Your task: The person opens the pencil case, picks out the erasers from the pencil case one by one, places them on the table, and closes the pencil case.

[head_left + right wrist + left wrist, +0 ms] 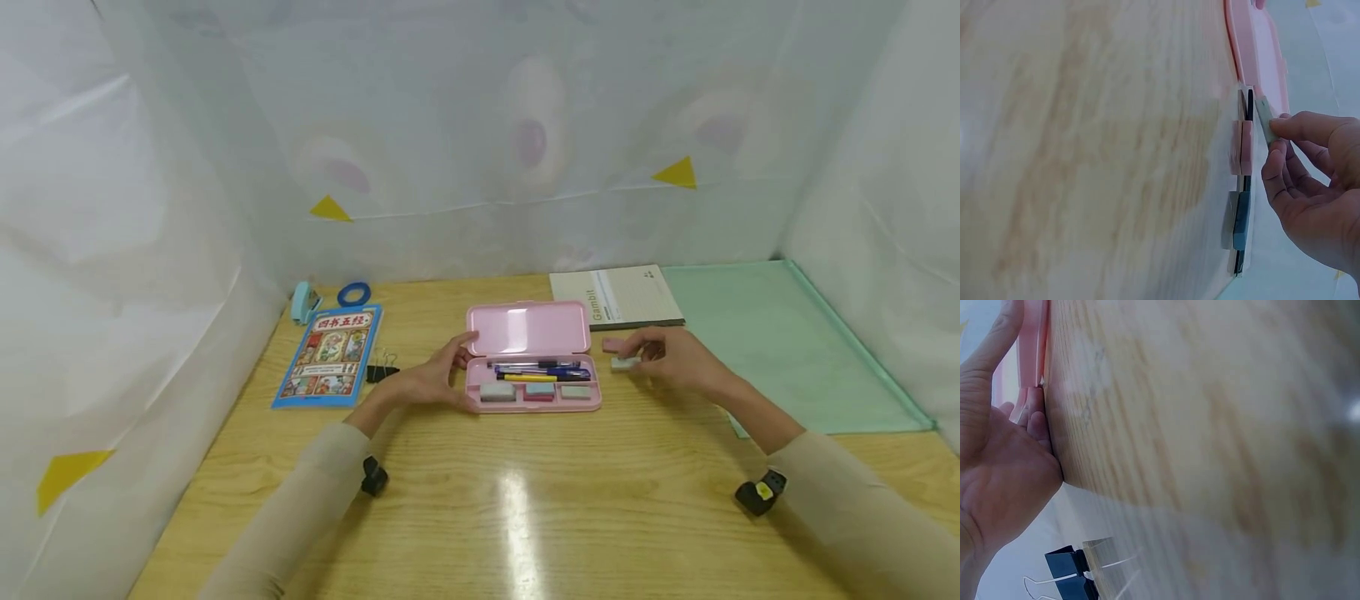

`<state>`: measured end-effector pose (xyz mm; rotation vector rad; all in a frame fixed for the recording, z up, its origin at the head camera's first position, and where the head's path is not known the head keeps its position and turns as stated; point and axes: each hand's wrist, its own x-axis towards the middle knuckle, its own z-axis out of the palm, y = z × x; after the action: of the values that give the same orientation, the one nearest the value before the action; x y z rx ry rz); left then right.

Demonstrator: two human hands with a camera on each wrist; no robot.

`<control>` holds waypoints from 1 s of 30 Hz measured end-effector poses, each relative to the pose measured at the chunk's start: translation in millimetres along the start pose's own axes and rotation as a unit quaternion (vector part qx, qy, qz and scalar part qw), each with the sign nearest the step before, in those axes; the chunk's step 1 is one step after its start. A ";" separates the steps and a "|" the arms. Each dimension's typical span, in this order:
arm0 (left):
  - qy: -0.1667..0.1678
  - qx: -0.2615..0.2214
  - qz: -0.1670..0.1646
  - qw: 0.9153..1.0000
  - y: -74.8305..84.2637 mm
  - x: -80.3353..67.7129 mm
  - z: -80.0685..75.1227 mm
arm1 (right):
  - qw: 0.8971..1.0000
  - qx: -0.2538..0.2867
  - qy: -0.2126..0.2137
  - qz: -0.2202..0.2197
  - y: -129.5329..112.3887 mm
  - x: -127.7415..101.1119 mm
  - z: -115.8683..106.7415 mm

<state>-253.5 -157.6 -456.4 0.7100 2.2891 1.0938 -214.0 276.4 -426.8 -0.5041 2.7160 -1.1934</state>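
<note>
An open pink pencil case point(592, 398) lies mid-table, lid point(527, 327) flat behind the tray. Pens point(536, 370) and three erasers point(538, 390) fill it. My left hand point(431, 379) rests against its left end: the thumb point(997, 337) lies straight along the pink lid point(1032, 337) and the fingertips touch the tray's edge. Right of the case, my right hand point(671, 357) pinches a pale grey-green eraser point(624, 362) between thumb and fingers point(1297, 128), just at the table. A pink eraser point(613, 344) lies beside it on the wood point(1241, 147), and a grey-blue block point(1237, 220) sits further along.
A picture book point(330, 354), black binder clips point(382, 371), a blue stapler point(303, 302) and a tape roll point(353, 293) lie at the left. A Gambit notebook point(618, 296) and a green folder point(787, 342) lie at the back right. White sheeting walls the wooden table point(525, 500).
</note>
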 end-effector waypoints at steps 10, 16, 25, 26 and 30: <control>-0.006 -0.001 0.000 1.000 -1.9 0.7 -0.5 | 1.000 0.006 -0.010 0.001 7.9 7.4 6.9; -0.003 0.003 0.008 1.000 0.1 0.1 -0.8 | 1.000 0.016 -0.005 0.009 7.3 7.3 5.4; -0.004 0.004 0.006 1.000 0.8 0.4 -0.4 | 0.998 0.056 -0.029 -0.023 -7.6 3.6 16.5; -0.003 0.003 0.005 1.000 0.9 0.3 -0.4 | 0.997 0.059 -0.036 -0.028 -9.9 3.3 19.3; -0.001 0.000 0.007 1.000 0.8 0.2 0.0 | 0.995 0.061 -0.073 -0.040 -20.0 2.1 29.2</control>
<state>-253.5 -157.0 -455.7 0.7276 2.2866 1.0993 -203.6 242.9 -431.9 -0.6612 2.5060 -1.2784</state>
